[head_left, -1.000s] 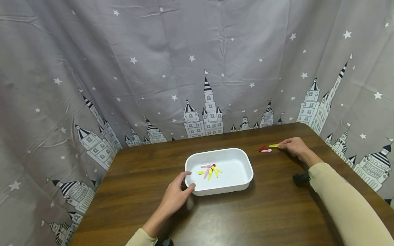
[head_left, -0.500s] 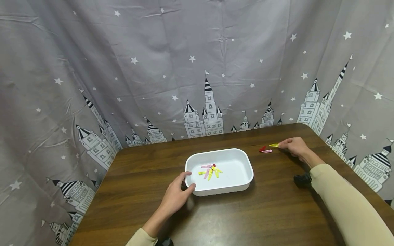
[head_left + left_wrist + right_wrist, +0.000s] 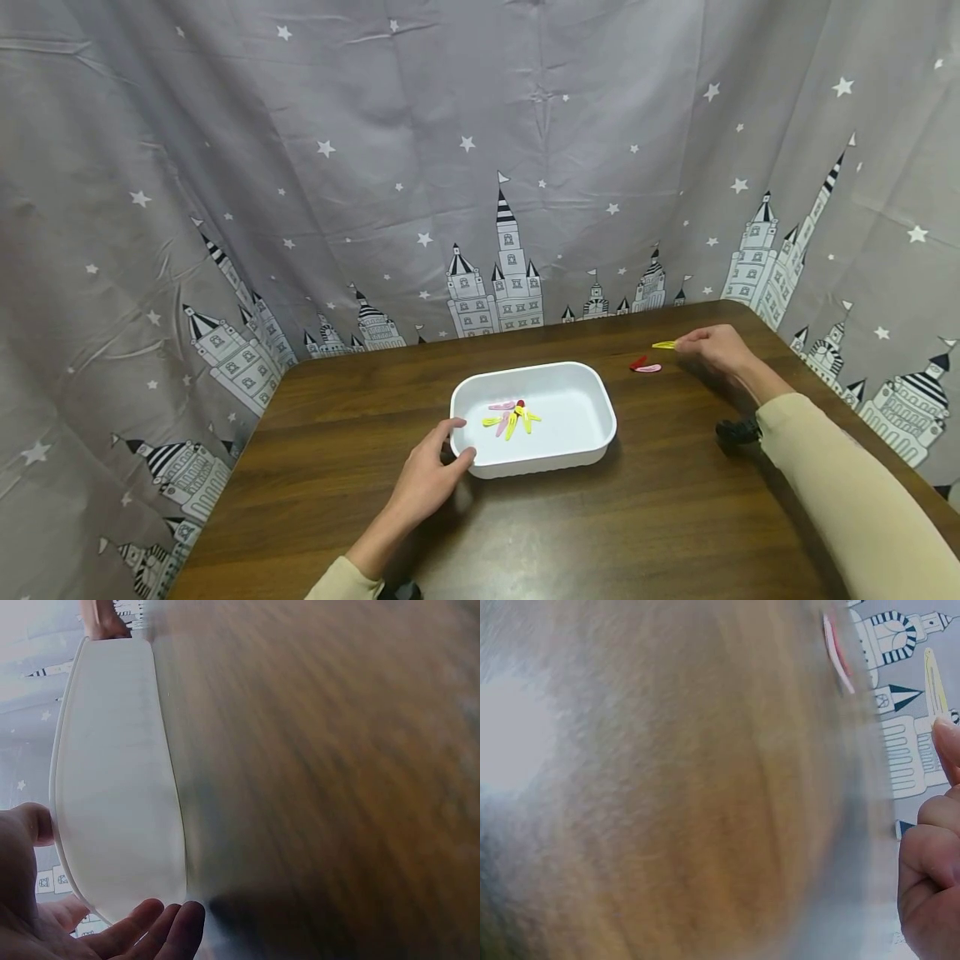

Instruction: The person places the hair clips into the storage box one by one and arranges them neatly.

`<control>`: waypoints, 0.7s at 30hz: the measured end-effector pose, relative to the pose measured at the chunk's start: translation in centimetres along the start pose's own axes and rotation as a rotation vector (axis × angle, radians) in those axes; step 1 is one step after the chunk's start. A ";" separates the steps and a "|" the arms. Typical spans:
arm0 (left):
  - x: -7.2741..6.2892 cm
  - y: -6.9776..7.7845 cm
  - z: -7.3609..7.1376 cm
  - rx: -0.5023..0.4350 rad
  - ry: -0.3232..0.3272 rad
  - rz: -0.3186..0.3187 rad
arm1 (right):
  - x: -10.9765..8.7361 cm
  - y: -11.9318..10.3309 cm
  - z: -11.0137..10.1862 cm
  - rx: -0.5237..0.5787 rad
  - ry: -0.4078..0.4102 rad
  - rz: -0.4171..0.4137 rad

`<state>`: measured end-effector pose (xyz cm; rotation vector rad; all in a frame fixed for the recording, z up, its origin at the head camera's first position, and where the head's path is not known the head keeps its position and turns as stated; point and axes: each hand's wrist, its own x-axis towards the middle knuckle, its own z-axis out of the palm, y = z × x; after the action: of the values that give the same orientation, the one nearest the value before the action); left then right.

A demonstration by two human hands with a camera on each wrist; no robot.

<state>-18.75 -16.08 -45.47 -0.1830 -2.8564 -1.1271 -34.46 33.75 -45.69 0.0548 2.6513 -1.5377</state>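
My right hand [image 3: 722, 350] pinches a yellow snap hair clip [image 3: 663, 345] by one end, raised off the table; in the right wrist view the clip [image 3: 933, 681] points up from the fingertips, the other fingers curled in. Just left of and below that hand, a red hair clip [image 3: 638, 362] and a pink hair clip [image 3: 647, 368] lie together on the wood. My left hand [image 3: 431, 475] holds the near-left corner of a white tray [image 3: 577, 461], thumb and index finger at its rim. Its thumb [image 3: 36, 823] touches the rim in the left wrist view, with other fingers along the outer wall.
Inside the tray lie several yellow hair clips [image 3: 512, 427], pink hair clips [image 3: 502, 406] and a red one [image 3: 521, 403], bunched at the left. The brown wooden table [image 3: 337, 433] ends at a grey curtain [image 3: 375, 167] printed with castles and stars.
My right hand has lifted the yellow hair clip slightly up from the table. The left hand and the tray have stayed in place.
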 end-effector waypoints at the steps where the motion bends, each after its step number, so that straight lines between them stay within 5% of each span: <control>1: 0.0 0.0 0.0 0.000 0.000 0.000 | 0.0 -0.1 -0.1 0.001 -0.002 -0.004; 21: 0.1 -0.1 0.1 0.014 0.001 -0.012 | -0.3 -4.3 -0.5 -0.083 0.033 -0.069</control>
<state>-18.90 -16.04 -45.56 -0.1650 -2.8671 -1.1088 -34.50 32.04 -41.67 -0.0166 2.7681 -1.4558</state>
